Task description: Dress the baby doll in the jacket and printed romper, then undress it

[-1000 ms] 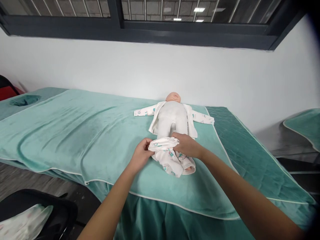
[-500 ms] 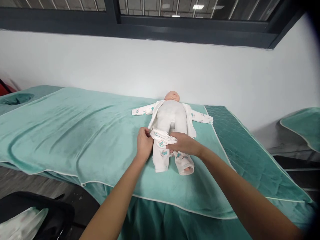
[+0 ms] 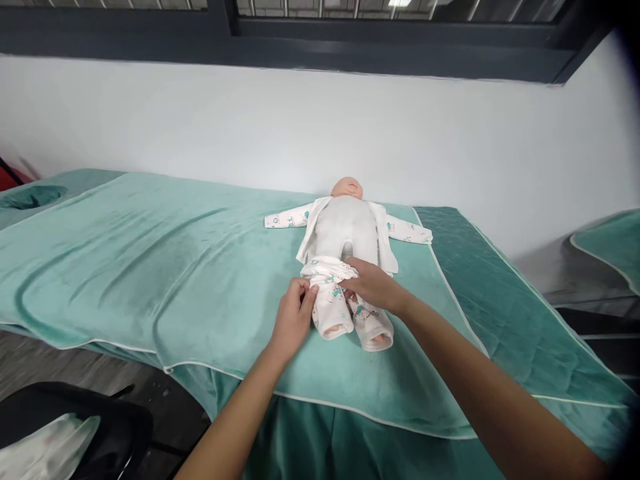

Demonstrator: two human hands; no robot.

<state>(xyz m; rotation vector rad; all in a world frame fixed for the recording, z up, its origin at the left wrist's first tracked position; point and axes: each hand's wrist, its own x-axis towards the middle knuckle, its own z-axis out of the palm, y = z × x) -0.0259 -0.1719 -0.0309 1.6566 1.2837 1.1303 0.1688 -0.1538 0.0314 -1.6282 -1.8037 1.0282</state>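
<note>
A baby doll (image 3: 347,223) lies on its back with its head toward the wall, arms spread. Its white patterned jacket (image 3: 387,247) hangs unfastened at the front. White baby trousers (image 3: 331,307) with a green print cover the lower legs, their waist bunched around the knees. My left hand (image 3: 294,317) pinches the outer side of the trouser leg on the left. Between the two legs, my right hand (image 3: 373,287) grips the bunched cloth near the waistband, its fingertips partly hidden by fabric.
Under the doll a light green cover (image 3: 175,253) spreads over a bed against the white wall (image 3: 225,127). A darker quilted cover (image 3: 500,300) shows at the right. At lower left stands a black chair (image 3: 120,427) with a whitish bag (image 3: 50,447) on it.
My left hand has shifted down from the waistband to the trouser leg. The left cuff has risen and a foot shows inside it. My right hand stays on the bunched cloth.
</note>
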